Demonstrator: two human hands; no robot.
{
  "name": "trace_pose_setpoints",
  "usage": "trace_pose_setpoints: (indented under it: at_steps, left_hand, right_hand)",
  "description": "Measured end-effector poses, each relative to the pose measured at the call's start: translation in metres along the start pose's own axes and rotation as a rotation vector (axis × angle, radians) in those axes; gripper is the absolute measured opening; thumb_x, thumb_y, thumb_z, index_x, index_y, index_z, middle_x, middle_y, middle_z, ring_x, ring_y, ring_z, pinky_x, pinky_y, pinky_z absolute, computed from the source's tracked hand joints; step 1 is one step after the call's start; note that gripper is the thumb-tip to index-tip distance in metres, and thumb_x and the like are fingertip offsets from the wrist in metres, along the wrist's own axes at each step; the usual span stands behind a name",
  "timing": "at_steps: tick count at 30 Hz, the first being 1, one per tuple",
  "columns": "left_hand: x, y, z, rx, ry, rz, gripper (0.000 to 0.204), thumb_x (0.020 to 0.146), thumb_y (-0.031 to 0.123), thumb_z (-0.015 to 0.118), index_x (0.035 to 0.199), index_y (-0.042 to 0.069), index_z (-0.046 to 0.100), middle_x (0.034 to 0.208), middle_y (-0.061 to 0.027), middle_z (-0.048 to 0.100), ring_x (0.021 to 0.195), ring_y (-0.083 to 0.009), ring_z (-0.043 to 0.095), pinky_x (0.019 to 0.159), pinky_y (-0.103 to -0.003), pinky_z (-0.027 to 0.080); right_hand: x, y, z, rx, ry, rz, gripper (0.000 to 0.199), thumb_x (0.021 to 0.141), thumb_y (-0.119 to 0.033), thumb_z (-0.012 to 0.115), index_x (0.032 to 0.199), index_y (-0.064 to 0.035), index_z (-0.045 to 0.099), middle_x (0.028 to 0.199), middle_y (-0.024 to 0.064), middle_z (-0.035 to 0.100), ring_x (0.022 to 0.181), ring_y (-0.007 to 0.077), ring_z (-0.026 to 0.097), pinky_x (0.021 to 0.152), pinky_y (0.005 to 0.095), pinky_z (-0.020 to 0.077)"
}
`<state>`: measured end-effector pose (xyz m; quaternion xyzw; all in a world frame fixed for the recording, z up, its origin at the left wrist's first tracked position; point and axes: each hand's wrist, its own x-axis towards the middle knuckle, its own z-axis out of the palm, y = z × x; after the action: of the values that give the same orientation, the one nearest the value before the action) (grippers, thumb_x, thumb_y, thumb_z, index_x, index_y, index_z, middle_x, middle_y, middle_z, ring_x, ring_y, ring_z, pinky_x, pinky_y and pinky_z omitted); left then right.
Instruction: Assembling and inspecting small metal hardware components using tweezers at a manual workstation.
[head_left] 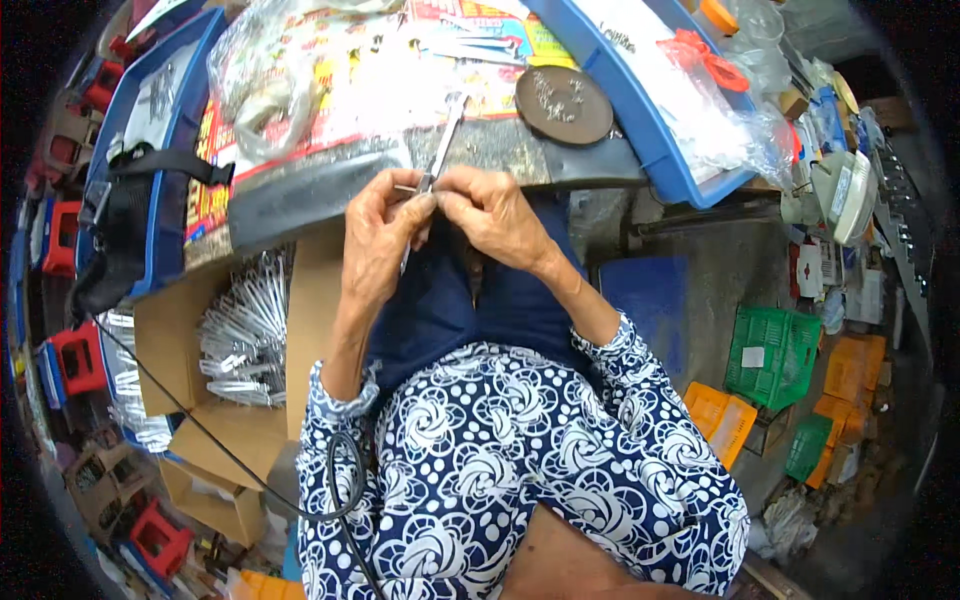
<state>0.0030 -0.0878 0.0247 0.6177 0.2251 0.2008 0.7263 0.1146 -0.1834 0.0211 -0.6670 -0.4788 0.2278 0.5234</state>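
Note:
My left hand point(376, 240) and my right hand point(496, 220) meet at the front edge of the workbench, both with fingers closed. Between them is a long, thin metal strip point(446, 140), slanting away from me with its far end over the bench top. The left hand grips it along its lower part, while the right thumb and fingertips pinch it near its middle. Any small part under the fingertips is too hidden to make out. Right of the strip's far end, a round brown dish point(590, 128) carries small metal pieces point(556, 100).
Printed sheets point(375, 85) cover the bench behind my hands, with several metal strips point(475, 48) on them. Blue trays point(665, 150) flank both sides. Below left, a cardboard box point(163, 340) holds many metal strips point(245, 335). A black cable point(225, 455) crosses my left side. Green crates point(770, 355) stand right.

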Motion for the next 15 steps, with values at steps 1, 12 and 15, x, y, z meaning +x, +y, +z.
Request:
trace_pose_setpoints:
  at_steps: [1, 12, 15]
  left_hand:
    - [0.003, -0.002, 0.0, -0.034, 0.022, -0.008, 0.018, 0.077, 0.011, 0.057, 0.089, 0.0, 0.051, 0.058, 0.0018, 0.048, 0.048, -0.0032, 0.042, 0.043, -0.016, 0.033]
    - [0.017, -0.005, 0.001, -0.048, 0.04, 0.05, 0.015, 0.078, 0.004, 0.047, 0.092, -0.001, 0.051, 0.061, 0.0006, 0.048, 0.051, -0.0037, 0.041, 0.046, -0.017, 0.034]
    - [0.02, -0.005, 0.002, -0.002, 0.045, 0.103, 0.023, 0.077, -0.001, 0.044, 0.099, -0.002, 0.051, 0.067, -0.001, 0.045, 0.055, -0.0053, 0.041, 0.049, -0.019, 0.035]
  right_hand:
    - [0.003, 0.0, -0.002, -0.013, -0.011, -0.001, 0.008, 0.077, -0.005, 0.049, 0.076, 0.0016, 0.054, 0.056, 0.0008, 0.046, 0.051, 0.0036, 0.041, 0.044, 0.0215, 0.0332]
    - [0.017, 0.0, -0.01, 0.28, -0.094, 0.185, 0.017, 0.084, -0.011, 0.046, 0.079, 0.0014, 0.056, 0.056, -0.0026, 0.047, 0.047, 0.0021, 0.04, 0.041, 0.0169, 0.0307]
    - [0.017, 0.002, -0.005, 0.191, -0.01, 0.081, 0.018, 0.084, -0.015, 0.049, 0.081, 0.001, 0.057, 0.056, -0.0026, 0.049, 0.047, 0.0011, 0.039, 0.039, 0.016, 0.0298]
